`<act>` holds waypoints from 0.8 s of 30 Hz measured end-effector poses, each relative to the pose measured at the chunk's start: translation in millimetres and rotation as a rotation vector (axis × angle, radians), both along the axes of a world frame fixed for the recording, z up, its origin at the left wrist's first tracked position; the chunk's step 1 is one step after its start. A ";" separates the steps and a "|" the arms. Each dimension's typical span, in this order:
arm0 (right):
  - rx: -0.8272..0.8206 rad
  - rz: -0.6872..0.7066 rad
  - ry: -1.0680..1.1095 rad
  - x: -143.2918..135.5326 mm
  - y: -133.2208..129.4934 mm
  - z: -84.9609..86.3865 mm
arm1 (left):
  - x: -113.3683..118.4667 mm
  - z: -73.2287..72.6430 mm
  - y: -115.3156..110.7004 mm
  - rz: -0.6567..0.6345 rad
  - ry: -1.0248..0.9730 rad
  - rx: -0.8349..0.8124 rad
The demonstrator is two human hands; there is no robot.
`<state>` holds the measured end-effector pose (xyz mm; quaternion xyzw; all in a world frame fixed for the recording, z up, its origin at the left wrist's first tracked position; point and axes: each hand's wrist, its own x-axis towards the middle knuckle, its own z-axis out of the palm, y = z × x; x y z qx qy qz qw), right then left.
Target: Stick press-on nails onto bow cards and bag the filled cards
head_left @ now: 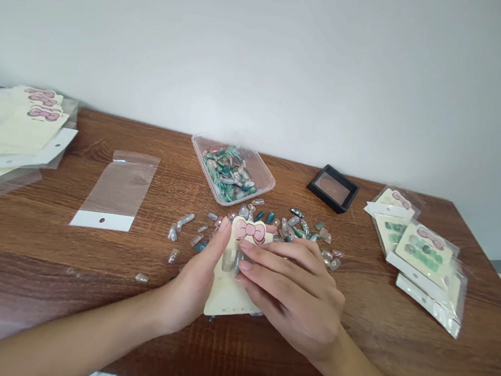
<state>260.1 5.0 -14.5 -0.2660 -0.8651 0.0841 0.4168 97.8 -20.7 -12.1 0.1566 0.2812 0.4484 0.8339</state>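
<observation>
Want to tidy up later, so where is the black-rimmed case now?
In the head view, the black-rimmed case lies right of centre near the back of the table, between the clear plastic tub and the bagged cards at right.

Held flat cream paper card point(226, 291): tiny marks along the bottom, too small to read.
Words, numbers: none clear.

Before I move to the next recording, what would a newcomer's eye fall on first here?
Probably the cream card with a pink bow, held at centre by the left hand, the right hand touching glossy translucent false nails on it. Behind sits a clear plastic tub of teal nails. Clear packets, some showing green nails, are piled at the right.
</observation>
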 end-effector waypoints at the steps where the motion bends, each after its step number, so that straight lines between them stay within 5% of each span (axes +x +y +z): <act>1: -0.003 0.002 0.001 0.0 -0.1 -0.4 | 0.2 -0.4 0.2 -0.003 -0.009 0.004; 17: -0.011 0.085 0.058 5.1 4.6 -1.7 | -6.5 -0.1 3.6 -0.002 0.068 0.006; 24: -0.228 -0.228 0.208 26.6 25.3 2.6 | -22.7 13.0 11.1 0.112 0.114 0.046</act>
